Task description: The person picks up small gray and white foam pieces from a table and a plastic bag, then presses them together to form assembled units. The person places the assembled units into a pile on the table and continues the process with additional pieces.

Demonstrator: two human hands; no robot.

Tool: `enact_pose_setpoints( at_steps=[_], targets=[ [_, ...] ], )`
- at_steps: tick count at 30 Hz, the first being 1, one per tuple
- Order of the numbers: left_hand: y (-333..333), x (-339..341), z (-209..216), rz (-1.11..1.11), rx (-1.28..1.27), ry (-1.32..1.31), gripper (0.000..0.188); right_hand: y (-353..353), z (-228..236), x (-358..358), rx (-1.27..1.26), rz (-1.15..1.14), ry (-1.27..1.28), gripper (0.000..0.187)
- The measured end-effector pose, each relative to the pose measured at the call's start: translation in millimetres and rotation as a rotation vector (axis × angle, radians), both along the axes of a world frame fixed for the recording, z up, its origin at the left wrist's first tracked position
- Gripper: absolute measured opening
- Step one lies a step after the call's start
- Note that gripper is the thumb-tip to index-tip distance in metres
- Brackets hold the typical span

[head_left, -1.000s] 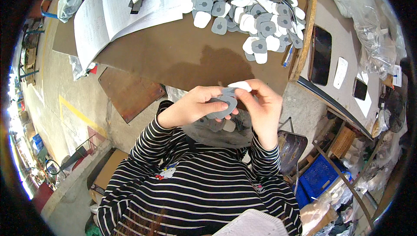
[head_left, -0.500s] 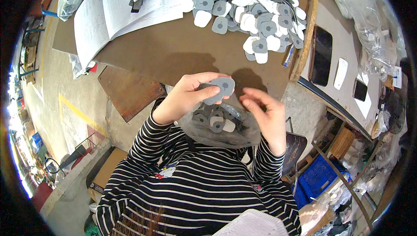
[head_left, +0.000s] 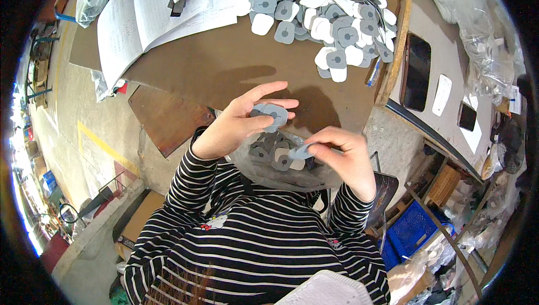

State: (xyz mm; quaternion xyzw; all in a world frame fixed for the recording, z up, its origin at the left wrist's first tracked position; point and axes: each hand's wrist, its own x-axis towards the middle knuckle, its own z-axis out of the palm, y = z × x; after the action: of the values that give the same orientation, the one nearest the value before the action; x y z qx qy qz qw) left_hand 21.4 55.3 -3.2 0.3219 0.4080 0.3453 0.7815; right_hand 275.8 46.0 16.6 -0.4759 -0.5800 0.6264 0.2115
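My left hand [head_left: 238, 122] holds a few flat grey rounded pads [head_left: 275, 116] between thumb and fingers, with two fingers stretched out past them. To its right, my right hand [head_left: 343, 156] pinches a single grey pad [head_left: 303, 151], seen tilted and partly hidden by the fingers. Just below both hands, a clear plastic bag [head_left: 258, 171] lies open against my front. More grey and white pads [head_left: 281, 158] are inside it. A large heap of such pads [head_left: 337, 24], each with a dark keyhole-like mark on its grey face, covers the far right of the brown table.
An open notebook [head_left: 120, 35] with a banded bundle on it lies at the far left of the brown table [head_left: 196, 69]. A pen [head_left: 373, 72] lies beside the heap. A wooden ledge [head_left: 394, 47] separates the side table, with a dark phone [head_left: 416, 72] and plastic bags [head_left: 483, 30].
My right hand has taken a grey pad and brought it down over the bag. In my left hand, the pads have shifted left and the fingers have spread.
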Motion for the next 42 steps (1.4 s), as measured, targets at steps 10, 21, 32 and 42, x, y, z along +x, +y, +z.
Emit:
enact_pose_setpoints(
  at_steps=[10,21,32,42],
  targets=[
    [0.0,14.2,4.4,-0.146,0.254,0.29,0.065,-4.3,-14.1,-27.6,0.171,-0.255,-0.057,0.013],
    [-0.7,-4.0,1.2,-0.004,0.115,-0.015,0.085,-0.8,4.4,-2.2,0.054,0.076,0.03,0.019],
    [-5.8,18.5,-5.4,-0.175,0.386,0.122,0.127,-1.5,-6.2,-36.8,0.25,-0.161,-0.009,0.016],
    [69.7,0.8,-9.4,0.277,0.633,0.692,0.07,-10.4,6.6,-20.4,0.377,0.145,-0.101,0.015]
  ],
)
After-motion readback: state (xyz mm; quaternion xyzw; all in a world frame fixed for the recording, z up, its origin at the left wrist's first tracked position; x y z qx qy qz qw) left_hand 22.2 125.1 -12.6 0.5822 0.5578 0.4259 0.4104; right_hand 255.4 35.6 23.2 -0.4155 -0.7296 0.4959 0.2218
